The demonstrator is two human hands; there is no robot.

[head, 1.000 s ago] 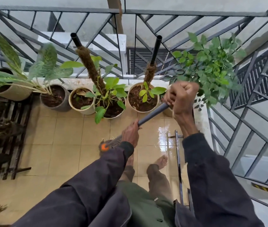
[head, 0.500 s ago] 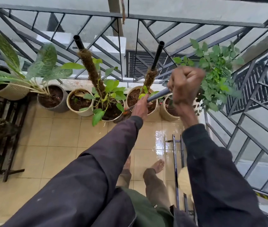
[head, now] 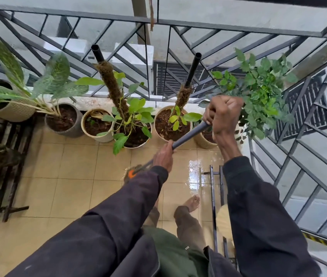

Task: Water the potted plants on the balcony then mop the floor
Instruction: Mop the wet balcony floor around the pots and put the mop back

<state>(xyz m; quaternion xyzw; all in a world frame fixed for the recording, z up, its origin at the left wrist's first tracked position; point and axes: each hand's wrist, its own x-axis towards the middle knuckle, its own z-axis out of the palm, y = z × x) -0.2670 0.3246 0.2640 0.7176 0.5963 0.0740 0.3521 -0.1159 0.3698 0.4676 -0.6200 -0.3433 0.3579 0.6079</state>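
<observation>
Step in hand: mopping, judged from the grip and the wet sheen on the floor (head: 74,176); the soil in the pots looks dark, so watering seems done.
Right hand (head: 223,116): clenched round the top end of the mop handle (head: 188,135), raised in front of the bushy plant (head: 258,92).
Left hand (head: 163,156): grasping the same handle lower down, below and left of the right hand.
Mop head (head: 131,173): blurred, with an orange fitting, just beyond the left wrist and partly hidden by the sleeve; it sits on the tiles close to the pots.
Potted plants: a row along the railing (head: 158,22), ahead of both hands; the pot with the short pole (head: 171,124) lies right behind the handle.
Risk, pots: a forward push could drive the mop head into the nearest pot (head: 132,136) and tip it or bend its low leaves.
Risk, foliage: the right hand is almost among the bushy plant's leaves, so a swing could tear them.
Risk, footing: the bare foot (head: 191,202) stands on glossy wet tile beside a metal frame (head: 215,196); a slip or stubbed toe is possible.
Writing: none readable; no brand or label visible.
</observation>
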